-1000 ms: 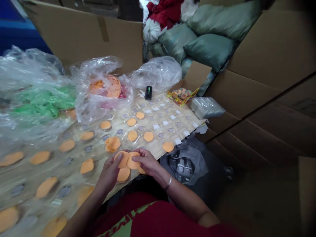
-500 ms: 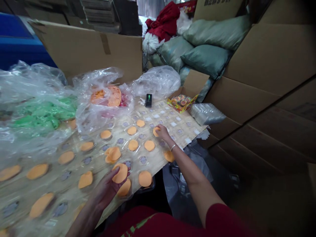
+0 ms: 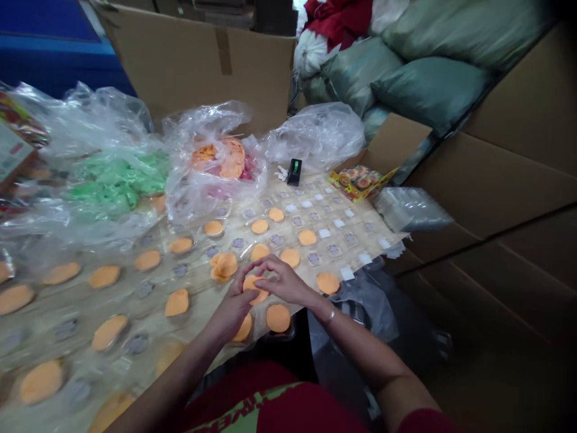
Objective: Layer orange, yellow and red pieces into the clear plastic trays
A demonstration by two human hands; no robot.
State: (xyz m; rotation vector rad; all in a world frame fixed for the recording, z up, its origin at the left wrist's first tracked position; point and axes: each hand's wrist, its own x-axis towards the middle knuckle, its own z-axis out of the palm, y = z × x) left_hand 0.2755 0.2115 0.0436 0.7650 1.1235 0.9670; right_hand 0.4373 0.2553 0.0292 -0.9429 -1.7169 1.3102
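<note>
Near the table's front edge, my left hand holds a thin, soft-looking orange disc; whether it is one disc or a stack I cannot tell. My right hand meets it from the other side, its curled thumb and fingers closed at the disc's edge. Beyond my hands an orange disc lies flat in a clear plastic tray. A loose heap of orange discs sits left of my fingers. Another orange disc rests in a tray at the front edge.
Rows of clear trays cover the brown-papered table, some with grey pieces or white squares. Behind stand plastic bags with green pieces and orange discs, a black tape dispenser and an open box. Cartons rise on the right.
My right hand has left the orange disc in the farther tray and come back to my left hand, closing on the disc there. The camera view has shifted left and down.
</note>
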